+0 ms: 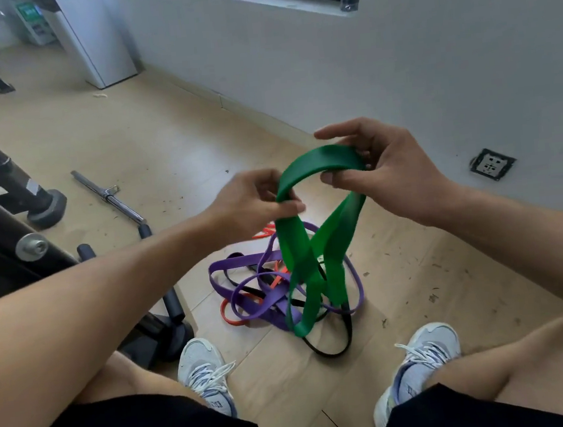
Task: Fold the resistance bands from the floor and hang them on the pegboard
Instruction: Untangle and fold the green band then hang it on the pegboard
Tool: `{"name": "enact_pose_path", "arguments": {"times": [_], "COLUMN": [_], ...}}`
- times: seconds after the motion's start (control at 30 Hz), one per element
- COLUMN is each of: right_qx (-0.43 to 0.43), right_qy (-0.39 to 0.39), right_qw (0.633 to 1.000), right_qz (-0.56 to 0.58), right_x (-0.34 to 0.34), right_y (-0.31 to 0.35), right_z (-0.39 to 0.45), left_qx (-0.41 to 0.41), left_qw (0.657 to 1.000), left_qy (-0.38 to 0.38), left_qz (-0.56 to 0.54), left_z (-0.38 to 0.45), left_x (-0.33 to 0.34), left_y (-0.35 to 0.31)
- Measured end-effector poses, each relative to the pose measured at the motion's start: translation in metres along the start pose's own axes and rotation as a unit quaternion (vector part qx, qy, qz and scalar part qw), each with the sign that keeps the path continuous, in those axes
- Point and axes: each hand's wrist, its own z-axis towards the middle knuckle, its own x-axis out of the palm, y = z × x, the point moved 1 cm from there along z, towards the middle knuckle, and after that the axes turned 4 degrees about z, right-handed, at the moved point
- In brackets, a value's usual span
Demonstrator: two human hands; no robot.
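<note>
Green band [310,245]: you hold its top arc between both hands, left hand [255,202] pinching one side shut, right hand [378,166] with fingers loosely curled round the other. Its strands hang straight down, crossing, the lowest loop apparently resting on the pile. Purple [247,302], orange [230,316] and black [334,349] bands tangle on the floor [417,286] between your shoes; the green may snag there. No pegboard in view.

Band tangle [280,289] between shoes; bare floor [435,288] right; machine base [18,245], bar [110,195] crowd left.
</note>
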Motion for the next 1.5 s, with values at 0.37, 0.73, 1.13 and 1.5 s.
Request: {"name": "enact_pose_path", "arguments": {"times": [0.37,0.73,1.13,1.5], "right_qx": [0.010,-0.108,0.151,0.237], "right_qy": [-0.033,-0.141,0.056,0.135], "right_qw": [0.972,0.981,0.930,0.905], "right_qz": [-0.231,-0.083,-0.331,-0.327], "right_x": [-0.008,-0.003,-0.020,-0.028], "right_y": [-0.013,0.000,-0.028,-0.045], "right_z": [0.005,0.005,0.008,0.007], "left_qx": [0.103,-0.061,-0.100,-0.119], "left_qw": [0.965,0.974,0.943,0.973], "left_qy": [-0.187,0.067,0.034,0.001], "left_qz": [0.152,0.209,0.315,0.197], "left_z": [-0.003,0.003,0.004,0.007], "left_x": [-0.028,-0.012,-0.021,-0.022], "left_y": [-0.027,0.018,0.038,0.048]}}
